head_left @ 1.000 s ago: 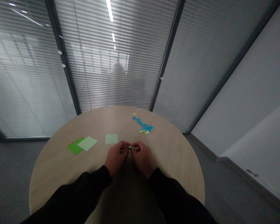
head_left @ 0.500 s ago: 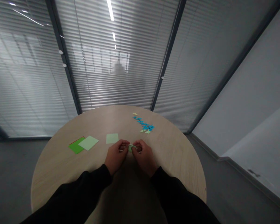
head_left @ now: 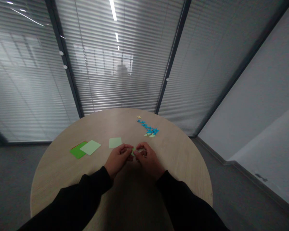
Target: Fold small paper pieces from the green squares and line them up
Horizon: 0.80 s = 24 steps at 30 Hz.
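Over the middle of the round wooden table [head_left: 62, 173], my left hand [head_left: 117, 159] and my right hand [head_left: 148, 159] meet fingertip to fingertip. Both pinch a small folded piece of light green paper [head_left: 133, 152], mostly hidden between the fingers. Just beyond my left hand lies a flat light green paper square [head_left: 115, 142]. Black sleeves cover both my arms.
A light green sheet [head_left: 90, 147] overlaps a darker green sheet [head_left: 77, 150] at the table's left. A row of several small blue folded pieces [head_left: 148, 127] with a few pale ones lies at the far right. Glass walls with blinds stand behind the table.
My hands have drawn closer together around the paper, which shows less between the fingers than a second ago. The sheets on the table have not moved.
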Motion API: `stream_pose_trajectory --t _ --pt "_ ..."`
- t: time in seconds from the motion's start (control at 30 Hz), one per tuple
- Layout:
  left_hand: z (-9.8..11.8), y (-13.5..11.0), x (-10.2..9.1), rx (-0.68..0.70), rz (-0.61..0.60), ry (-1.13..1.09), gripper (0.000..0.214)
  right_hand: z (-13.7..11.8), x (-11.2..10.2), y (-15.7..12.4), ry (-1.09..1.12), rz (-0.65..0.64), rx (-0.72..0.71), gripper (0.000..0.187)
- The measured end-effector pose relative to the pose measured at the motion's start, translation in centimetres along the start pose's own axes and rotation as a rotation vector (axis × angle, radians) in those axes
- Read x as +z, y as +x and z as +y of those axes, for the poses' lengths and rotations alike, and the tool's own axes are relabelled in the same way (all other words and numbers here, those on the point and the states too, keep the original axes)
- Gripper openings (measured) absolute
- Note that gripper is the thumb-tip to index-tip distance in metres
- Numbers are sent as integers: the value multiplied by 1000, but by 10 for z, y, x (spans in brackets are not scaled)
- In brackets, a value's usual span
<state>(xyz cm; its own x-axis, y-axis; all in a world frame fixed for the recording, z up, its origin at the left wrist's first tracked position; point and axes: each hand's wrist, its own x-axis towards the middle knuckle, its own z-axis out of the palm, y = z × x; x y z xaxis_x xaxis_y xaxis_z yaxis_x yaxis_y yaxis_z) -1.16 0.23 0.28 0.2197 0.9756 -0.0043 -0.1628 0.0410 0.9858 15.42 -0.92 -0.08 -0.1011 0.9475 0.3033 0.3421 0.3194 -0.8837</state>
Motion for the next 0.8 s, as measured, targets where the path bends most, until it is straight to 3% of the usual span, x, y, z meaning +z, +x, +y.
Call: stream_pose_trajectory --t 0.2,0.4,0.47,0.6,0.7,0.8 --pt "1 1 -2 -75 -2 -56 31 -3 -16 3 -181 -160 -340 31" --pt "1 2 -4 -67 -46 24 35 -2 -19 3 -185 -244 -343 9" --pt "2 1 -3 -56 -50 -39 40 -1 -17 4 -146 -166 -309 7" --pt "2 -4 6 -32 -86 -202 55 3 -9 5 -3 137 -117 14" --pt "-1 -5 13 -43 -98 -246 50 7 -2 5 56 182 -40 18" --pt "-5 -4 16 -33 -12 -238 44 10 4 6 17 199 -71 17"
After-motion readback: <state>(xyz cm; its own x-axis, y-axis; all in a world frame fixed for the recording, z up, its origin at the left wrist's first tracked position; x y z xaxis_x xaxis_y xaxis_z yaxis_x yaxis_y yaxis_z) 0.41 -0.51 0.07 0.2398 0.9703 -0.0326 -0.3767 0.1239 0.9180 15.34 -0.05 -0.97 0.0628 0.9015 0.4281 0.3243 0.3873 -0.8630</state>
